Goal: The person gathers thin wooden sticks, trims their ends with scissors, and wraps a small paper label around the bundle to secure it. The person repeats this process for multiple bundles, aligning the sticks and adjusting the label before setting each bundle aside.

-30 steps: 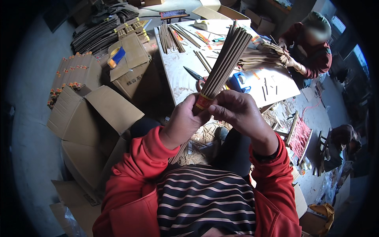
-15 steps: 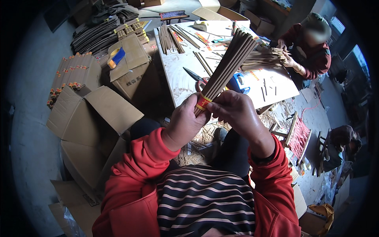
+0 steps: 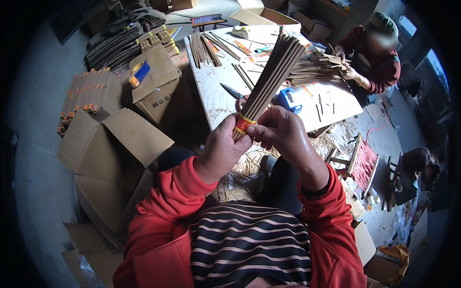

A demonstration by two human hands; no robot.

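Observation:
A bundle of long brown incense sticks slants up and to the right in front of me, over the table's near edge. My left hand is closed around its lower end. A red and yellow paper band circles the bundle just above that grip. With thumb and fingers pinched, my right hand presses on the band's right side. Behind the bundle, black-bladed scissors lie on the table, their handles partly hidden. A blue tape dispenser stands to the right of the bundle.
The white table carries loose sticks and paper bands. Across it, a co-worker handles more sticks. An open cardboard box stands at my left, near a closed carton with another tape dispenser on top. Banded bundles are stacked beyond.
The bundle has tilted slightly more upright and shifted a little left, with both hands. My right hand still pinches at the paper band.

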